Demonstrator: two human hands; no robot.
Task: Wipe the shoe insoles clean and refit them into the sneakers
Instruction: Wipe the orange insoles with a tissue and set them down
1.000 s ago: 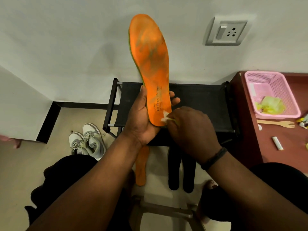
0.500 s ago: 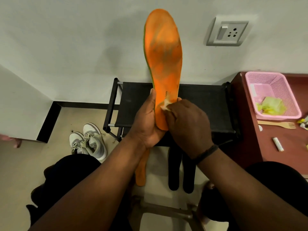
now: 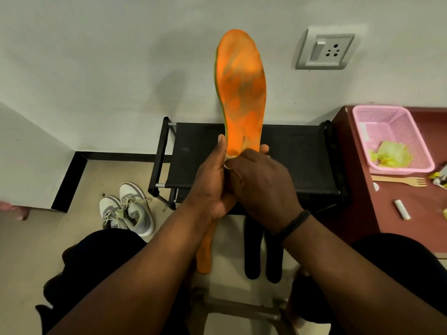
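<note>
A single head-worn wide-angle view looks forward and down, close over the hands (image 3: 239, 182), toward the wall (image 3: 96, 56).

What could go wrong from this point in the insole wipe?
1. The left hand grips only the heel end of the orange insole, so the long free end may flex or slip under wiping pressure.
2. The wipe in the right hand is a small scrap at the heel; the grey smudges higher up may go unwiped.
3. The second orange insole and two black insoles lie on the floor by the feet and may be stepped on.
</note>
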